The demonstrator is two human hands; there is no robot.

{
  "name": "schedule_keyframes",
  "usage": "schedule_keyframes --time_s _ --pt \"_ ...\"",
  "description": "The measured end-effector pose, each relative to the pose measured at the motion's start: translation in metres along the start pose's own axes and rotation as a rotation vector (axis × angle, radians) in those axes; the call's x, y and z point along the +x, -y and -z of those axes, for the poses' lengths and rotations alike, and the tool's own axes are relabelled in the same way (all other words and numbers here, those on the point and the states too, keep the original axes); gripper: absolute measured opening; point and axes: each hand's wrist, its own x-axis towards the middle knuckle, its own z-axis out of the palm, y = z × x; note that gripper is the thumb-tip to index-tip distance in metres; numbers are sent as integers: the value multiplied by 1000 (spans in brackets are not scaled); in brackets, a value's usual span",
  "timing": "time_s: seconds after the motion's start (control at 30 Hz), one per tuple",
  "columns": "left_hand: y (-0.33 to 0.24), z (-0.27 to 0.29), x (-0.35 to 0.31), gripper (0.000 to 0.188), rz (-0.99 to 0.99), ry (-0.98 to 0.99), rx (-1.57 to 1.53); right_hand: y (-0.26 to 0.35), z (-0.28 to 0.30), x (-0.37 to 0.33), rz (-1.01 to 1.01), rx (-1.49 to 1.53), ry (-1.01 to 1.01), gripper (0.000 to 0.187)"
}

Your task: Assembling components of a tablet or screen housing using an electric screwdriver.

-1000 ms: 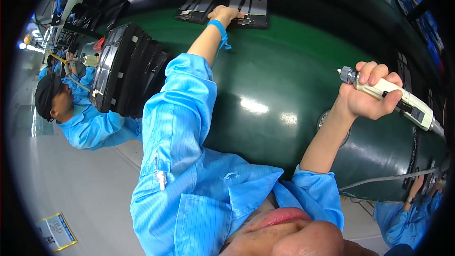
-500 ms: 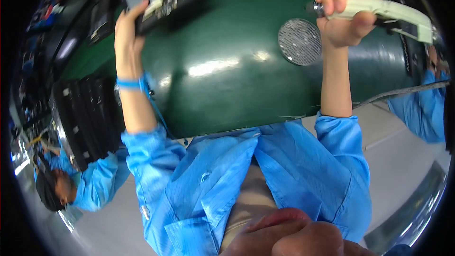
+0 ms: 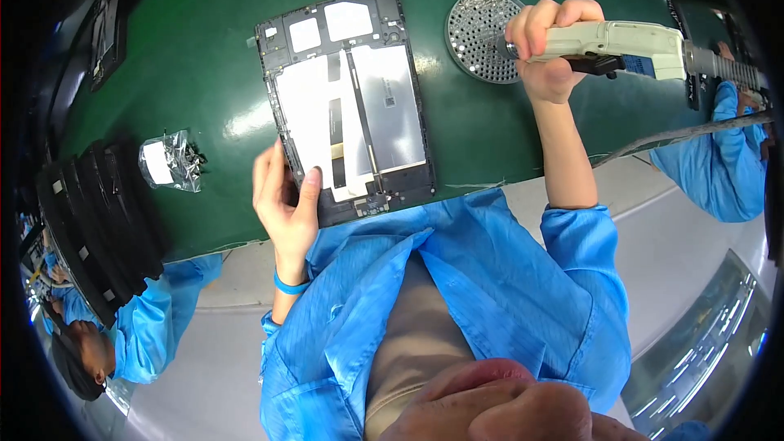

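An opened tablet [image 3: 396, 114] with a black frame, silver plates and a dark ribbon strip lies near the front edge of the green table. My left hand [image 3: 286, 204] holds its lower left edge, thumb on top and fingers beneath or beside it. In my right hand [image 3: 547, 45] is a cream electric screwdriver [image 3: 633, 42], fingers wrapped around its front end. Its tip points left, over the right side of a round screw tray [image 3: 472, 37] with many small holes. Whether the tip touches a screw cannot be made out.
A clear plastic bag [image 3: 170, 162] of small dark parts lies left of the tablet. Black trays or panels [image 3: 98, 220] are stacked at the left edge. Another dark device [image 3: 104, 37] sits far left. A grey cable [image 3: 678, 139] runs along the right. Blue-sleeved people [image 3: 159, 331] are on both sides.
My left hand has brought the tablet from the far left to the table in front of me. My right hand, holding the screwdriver, has moved left and its tip now reaches over the screw tray.
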Motion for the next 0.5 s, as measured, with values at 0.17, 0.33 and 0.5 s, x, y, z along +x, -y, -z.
schedule_keyframes --time_s 0.17,0.33,0.5 --pt "12 4 17 50 -244 -172 264 0 0 -1 13 -27 -42 52" --pt "10 3 20 47 -234 -153 244 -1 -2 -1 7 -67 -63 51" --pt "12 5 21 44 -255 -144 261 -2 -1 1 1 -75 -52 51"
